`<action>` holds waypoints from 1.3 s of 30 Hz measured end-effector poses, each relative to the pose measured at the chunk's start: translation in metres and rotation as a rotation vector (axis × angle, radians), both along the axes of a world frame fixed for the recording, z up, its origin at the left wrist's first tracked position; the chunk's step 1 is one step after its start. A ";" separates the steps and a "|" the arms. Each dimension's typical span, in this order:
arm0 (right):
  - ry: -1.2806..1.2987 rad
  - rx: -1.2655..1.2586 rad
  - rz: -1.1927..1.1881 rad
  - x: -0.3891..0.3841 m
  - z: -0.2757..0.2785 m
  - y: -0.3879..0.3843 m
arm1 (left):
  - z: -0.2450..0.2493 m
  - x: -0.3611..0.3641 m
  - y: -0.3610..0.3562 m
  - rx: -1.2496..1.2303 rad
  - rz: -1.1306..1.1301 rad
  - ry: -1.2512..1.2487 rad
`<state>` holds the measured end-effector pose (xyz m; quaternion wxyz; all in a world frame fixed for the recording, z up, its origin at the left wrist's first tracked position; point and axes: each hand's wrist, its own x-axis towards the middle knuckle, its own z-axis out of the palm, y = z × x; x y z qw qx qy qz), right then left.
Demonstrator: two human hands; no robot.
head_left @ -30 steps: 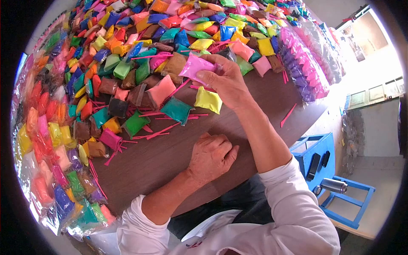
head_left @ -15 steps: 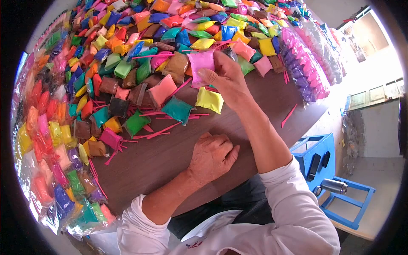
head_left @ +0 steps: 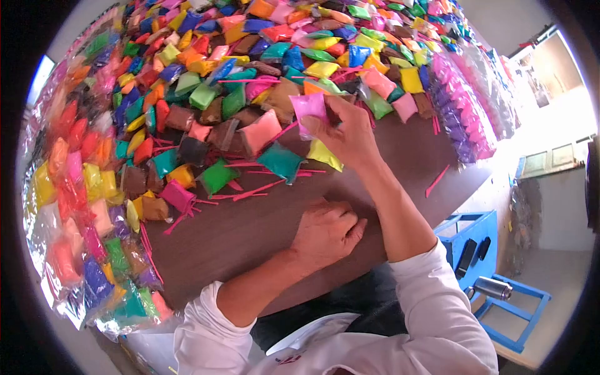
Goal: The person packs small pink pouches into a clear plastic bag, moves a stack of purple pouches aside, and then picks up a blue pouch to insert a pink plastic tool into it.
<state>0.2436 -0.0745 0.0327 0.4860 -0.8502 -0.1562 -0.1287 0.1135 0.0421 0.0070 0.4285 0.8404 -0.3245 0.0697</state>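
Pinched between the thumb and fingers of my right hand (head_left: 347, 131) is a pink-purple plastic packet (head_left: 309, 112), held up over the near edge of the pile. Just below it on the table lies a yellow packet (head_left: 325, 155), partly covered by that hand. My left hand (head_left: 328, 232) rests on the brown tabletop (head_left: 250, 228), curled into a loose fist; nothing sticks out of it, and the palm side is hidden. A teal packet (head_left: 281, 161) lies farther left, beside thin pink sticks (head_left: 257, 192).
Many coloured packets (head_left: 203, 95) are heaped across the back and left. Clear bags of packets (head_left: 462, 115) stand at the back right. One pink stick (head_left: 437, 181) lies alone near the right edge. A blue stool (head_left: 522, 312) and metal flask (head_left: 492, 288) are at lower right.
The whole view has shifted a little. My right hand has come slightly lower with the pink-purple packet and covers more of the yellow one. My left hand stays curled on the table.
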 end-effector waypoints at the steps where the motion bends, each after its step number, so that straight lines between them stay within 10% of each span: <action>1: -0.051 -0.082 -0.014 -0.003 0.004 0.003 | -0.001 0.000 0.000 -0.016 0.004 -0.003; 10: -0.248 -0.190 -0.221 -0.001 -0.002 0.013 | 0.004 -0.001 0.003 0.009 -0.008 -0.003; 39: -0.463 -0.686 0.335 0.010 0.001 0.008 | 0.001 -0.002 0.005 0.057 -0.031 0.009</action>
